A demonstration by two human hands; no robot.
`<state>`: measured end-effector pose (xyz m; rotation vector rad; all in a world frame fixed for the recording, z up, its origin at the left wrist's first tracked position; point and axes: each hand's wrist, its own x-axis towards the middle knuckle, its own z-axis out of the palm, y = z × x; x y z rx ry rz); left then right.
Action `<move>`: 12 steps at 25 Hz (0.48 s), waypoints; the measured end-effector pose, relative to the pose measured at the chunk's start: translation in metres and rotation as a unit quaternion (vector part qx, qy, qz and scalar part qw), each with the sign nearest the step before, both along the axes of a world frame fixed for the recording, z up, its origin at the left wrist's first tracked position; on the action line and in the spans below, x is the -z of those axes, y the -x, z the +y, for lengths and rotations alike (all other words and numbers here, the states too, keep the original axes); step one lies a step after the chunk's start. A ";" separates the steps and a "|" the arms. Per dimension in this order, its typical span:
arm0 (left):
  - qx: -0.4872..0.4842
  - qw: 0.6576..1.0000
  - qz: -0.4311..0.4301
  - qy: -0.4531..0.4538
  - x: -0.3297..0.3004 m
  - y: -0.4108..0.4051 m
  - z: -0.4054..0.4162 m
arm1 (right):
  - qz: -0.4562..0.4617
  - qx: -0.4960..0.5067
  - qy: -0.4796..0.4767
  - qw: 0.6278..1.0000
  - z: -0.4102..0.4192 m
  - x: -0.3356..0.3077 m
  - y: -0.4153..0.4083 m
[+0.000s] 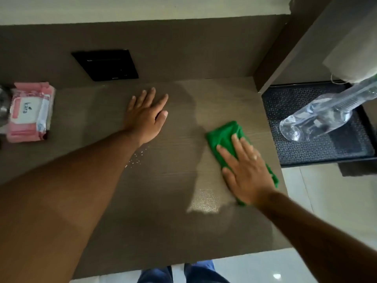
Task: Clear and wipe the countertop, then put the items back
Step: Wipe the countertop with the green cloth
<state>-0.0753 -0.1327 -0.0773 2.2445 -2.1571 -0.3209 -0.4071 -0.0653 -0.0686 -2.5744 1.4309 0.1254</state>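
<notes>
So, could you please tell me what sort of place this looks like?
Probably a hotel room or a similar guest room: a built-in wooden counter with a black switch panel on its back wall, and a black tray holding a water bottle beside it.

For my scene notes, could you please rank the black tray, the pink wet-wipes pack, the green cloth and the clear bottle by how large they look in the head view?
1. Black tray, clearly largest.
2. Clear bottle, though the frame edge cuts it off.
3. Green cloth and pink wet-wipes pack look alike; the right hand partly covers the cloth, so I won't rank them.
</notes>
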 end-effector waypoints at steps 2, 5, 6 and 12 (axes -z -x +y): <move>0.024 0.999 0.036 -0.003 -0.011 -0.006 0.013 | 0.012 0.058 0.009 0.998 -0.054 0.002 -0.016; -0.044 0.997 0.039 0.059 -0.021 -0.032 0.095 | 0.022 0.108 0.003 0.994 -0.108 -0.001 -0.073; -0.087 0.993 0.020 0.071 -0.020 -0.047 0.134 | 0.023 0.111 0.001 0.994 -0.116 -0.002 -0.101; -0.439 0.894 -0.081 0.021 -0.022 -0.163 0.331 | 0.014 -0.097 -0.017 0.995 -0.017 -0.004 -0.262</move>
